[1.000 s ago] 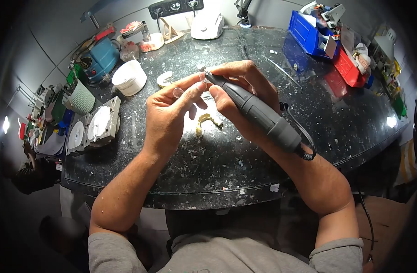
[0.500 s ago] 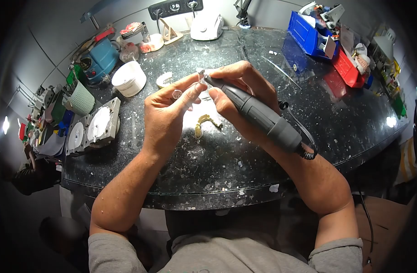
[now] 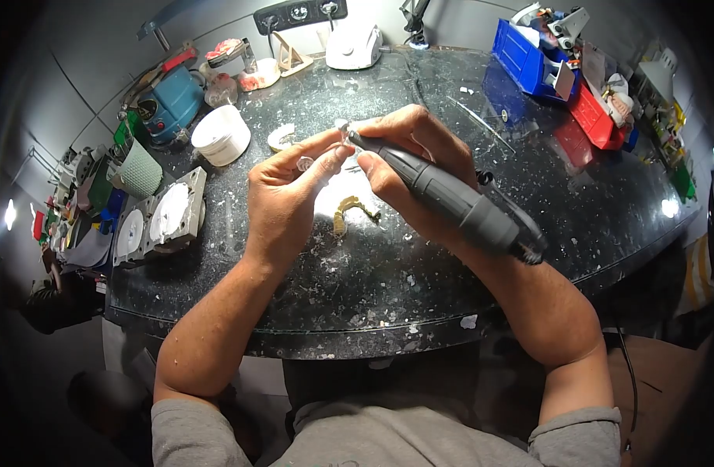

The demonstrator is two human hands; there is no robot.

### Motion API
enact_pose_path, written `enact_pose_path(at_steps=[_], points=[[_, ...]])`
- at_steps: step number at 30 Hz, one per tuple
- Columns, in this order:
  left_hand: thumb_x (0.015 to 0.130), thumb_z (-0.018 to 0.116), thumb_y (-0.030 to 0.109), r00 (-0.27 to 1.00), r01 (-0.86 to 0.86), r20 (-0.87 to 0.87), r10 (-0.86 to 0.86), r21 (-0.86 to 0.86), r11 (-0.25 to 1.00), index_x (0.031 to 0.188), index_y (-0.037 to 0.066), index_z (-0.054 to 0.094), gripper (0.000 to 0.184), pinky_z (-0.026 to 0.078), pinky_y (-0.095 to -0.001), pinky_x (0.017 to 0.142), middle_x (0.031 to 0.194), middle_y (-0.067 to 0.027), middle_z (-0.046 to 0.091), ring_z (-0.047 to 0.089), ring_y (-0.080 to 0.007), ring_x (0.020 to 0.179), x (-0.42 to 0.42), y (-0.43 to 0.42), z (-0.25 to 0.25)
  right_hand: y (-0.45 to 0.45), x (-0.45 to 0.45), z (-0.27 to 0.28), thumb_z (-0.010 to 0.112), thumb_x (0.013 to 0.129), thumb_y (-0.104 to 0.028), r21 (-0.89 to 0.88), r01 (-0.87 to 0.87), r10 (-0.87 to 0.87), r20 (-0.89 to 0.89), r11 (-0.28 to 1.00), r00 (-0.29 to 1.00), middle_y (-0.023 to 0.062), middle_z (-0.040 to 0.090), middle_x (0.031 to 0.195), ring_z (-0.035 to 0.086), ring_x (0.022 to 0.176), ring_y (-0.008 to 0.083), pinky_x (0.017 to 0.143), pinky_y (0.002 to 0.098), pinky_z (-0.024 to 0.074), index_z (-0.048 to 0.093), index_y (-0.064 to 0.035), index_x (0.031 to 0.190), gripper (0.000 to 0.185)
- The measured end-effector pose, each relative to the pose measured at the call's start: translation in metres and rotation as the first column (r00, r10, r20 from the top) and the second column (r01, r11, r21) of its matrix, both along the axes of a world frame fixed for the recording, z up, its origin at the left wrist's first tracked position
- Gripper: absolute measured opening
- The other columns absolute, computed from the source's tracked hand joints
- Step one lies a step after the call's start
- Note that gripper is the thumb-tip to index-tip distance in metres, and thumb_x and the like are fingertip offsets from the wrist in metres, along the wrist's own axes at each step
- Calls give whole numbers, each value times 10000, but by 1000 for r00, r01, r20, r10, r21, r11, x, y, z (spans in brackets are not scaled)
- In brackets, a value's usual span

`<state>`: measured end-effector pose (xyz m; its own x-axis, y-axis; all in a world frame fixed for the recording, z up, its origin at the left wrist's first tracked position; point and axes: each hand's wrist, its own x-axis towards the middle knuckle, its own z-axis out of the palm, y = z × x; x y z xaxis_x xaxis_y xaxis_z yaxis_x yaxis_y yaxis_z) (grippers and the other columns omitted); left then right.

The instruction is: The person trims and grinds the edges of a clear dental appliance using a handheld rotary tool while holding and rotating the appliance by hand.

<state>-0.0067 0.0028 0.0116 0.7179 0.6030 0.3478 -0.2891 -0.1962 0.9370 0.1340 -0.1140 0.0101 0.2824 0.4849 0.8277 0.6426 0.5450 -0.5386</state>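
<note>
My right hand [image 3: 425, 134] is closed around a dark grey rotary handpiece [image 3: 443, 194]. Its working end points left, at the fingertips of my left hand [image 3: 283, 191]. Between that hand's thumb and index finger is a small clear piece [image 3: 304, 163], whose full shape the fingers hide. Both hands meet over a brightly lit patch of the bench. Just below them lies a yellowish arch-shaped dental piece [image 3: 346, 207], and a pale dental arch [image 3: 281, 137] rests behind my left hand.
A white tub [image 3: 221, 136] and an opened metal flask with white plaster [image 3: 174, 214] stand on the left. At the back is a white device [image 3: 353, 47]. Blue [image 3: 520, 62] and red [image 3: 594, 117] bins sit at the right, near a thin metal tool [image 3: 485, 126].
The handpiece's rear end has swung slightly down and to the right. The clear piece has turned a little between my left fingers. Both forearms stay nearly in place.
</note>
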Motion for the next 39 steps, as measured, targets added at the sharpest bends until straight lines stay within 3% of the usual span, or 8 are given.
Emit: enact_pose_path(at_steps=[9, 14, 17, 20, 26, 29, 32, 39], points=[[934, 697, 82, 1000, 27, 11, -26, -46, 999, 1224, -28, 672, 311, 545, -244, 838, 1057, -132, 744, 699, -126, 938, 0, 2, -1, 2, 4, -1, 710, 847, -105, 10, -66, 65, 44, 998, 997, 122, 663, 940, 707, 871, 192, 756, 308, 579, 627, -10, 1014, 209], [932, 701, 83, 1000, 19, -5, -19, -31, 999, 1226, -36, 667, 319, 541, -241, 838, 1050, -125, 746, 693, -118, 936, 0, 1, -1, -3, -4, 2, 711, 848, -112, -49, -38, 36, -53, 998, 998, 125, 663, 946, 709, 881, 193, 774, 308, 583, 634, -8, 1022, 218], [931, 712, 123, 1000, 1, 29, 1, -61, 998, 1207, -33, 679, 319, 489, -245, 749, 953, -54, 724, 611, -91, 814, 2, -2, -2, -1, -4, 1, 711, 849, -112, -40, -31, 29, -34, 999, 999, 124, 665, 947, 708, 880, 189, 777, 309, 582, 638, -10, 1028, 219], [932, 703, 88, 1000, 13, 11, -13, -21, 1000, 1226, -39, 667, 321, 539, -239, 839, 1046, -120, 746, 690, -113, 928, 0, 1, -2, -3, -7, 3, 712, 847, -110, -63, -43, 38, -79, 997, 996, 122, 666, 948, 706, 881, 189, 784, 311, 580, 639, -12, 1027, 217], [934, 703, 91, 997, 63, 44, -60, -72, 995, 1218, -35, 673, 313, 538, -240, 829, 1031, -108, 749, 687, -109, 909, 1, 3, 0, 1, 2, 0, 715, 842, -105, -2, -92, 92, 40, 996, 995, 117, 668, 945, 702, 880, 181, 792, 313, 578, 641, -15, 1018, 211], [938, 695, 87, 1000, 17, 2, -17, -36, 999, 1211, -21, 683, 294, 539, -240, 827, 1032, -100, 748, 687, -108, 902, 0, 4, -4, -1, -6, 2, 716, 839, -108, -27, -13, 12, -61, 1000, 998, 116, 671, 941, 704, 878, 181, 786, 310, 579, 641, -16, 1015, 212], [939, 692, 84, 997, 54, 57, -51, -46, 997, 1210, -20, 683, 290, 539, -238, 824, 1031, -105, 748, 688, -108, 897, 2, 2, -2, 0, 1, -1, 714, 840, -107, -24, -105, 105, -8, 994, 994, 116, 670, 942, 708, 876, 184, 783, 311, 582, 635, -12, 1027, 224], [932, 695, 71, 1000, 26, 19, -25, -47, 999, 1203, -16, 690, 284, 539, -237, 826, 1032, -96, 746, 686, -106, 895, 1, 0, 0, -3, -3, 4, 710, 842, -111, -32, -51, 49, -60, 998, 997, 116, 670, 934, 709, 874, 180, 780, 311, 588, 633, -11, 1016, 214]])
